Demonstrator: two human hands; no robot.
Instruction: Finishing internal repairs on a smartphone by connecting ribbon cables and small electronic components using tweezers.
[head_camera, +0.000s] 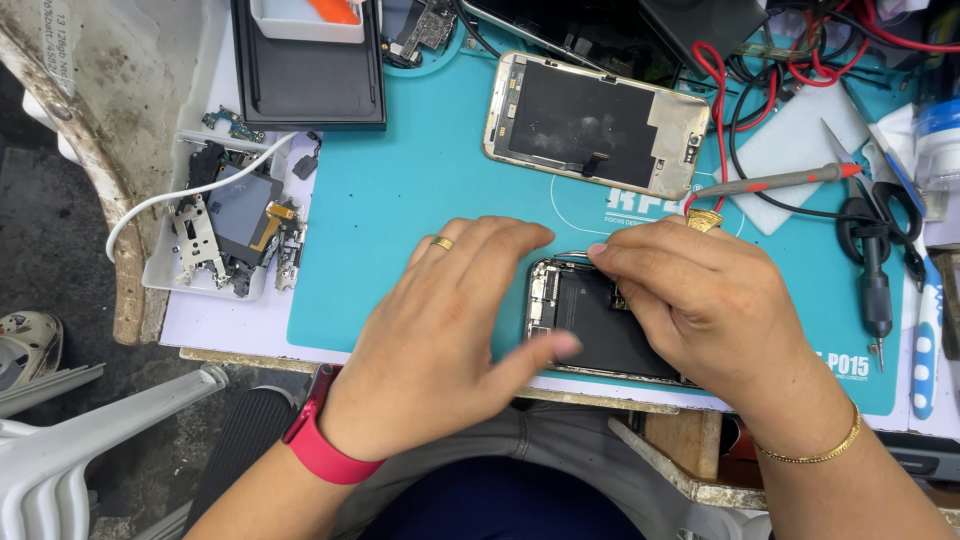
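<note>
At the near edge of the teal work mat, two bare forearms are brought in from six o'clock. The left hand is laid palm down, its wrist circled by a red band and a gold ring worn on one finger. The right hand is arched over from four o'clock, a thin gold bracelet seen at its wrist.

Between the hands, at the mat's near edge, an opened phone body is lain flat with its back removed; a dark battery area and small metal parts along its left side are exposed. Its right part is covered by the right hand.

The left fingers are spread flat and relaxed on the mat, nothing being gripped; the thumb is pressed against the phone's near left corner. The right fingertips are drawn together over the phone's upper edge, pinched on something too small to be made out.

Farther off, at twelve o'clock, a detached screen panel with a gold frame is rested face down. At ten o'clock, a white tray of loose phone parts is placed, with a white cable trailed across it. At two to three o'clock, a grey probe with a red tip and a black screwdriver are laid, with red and black wires tangled beyond.
</note>
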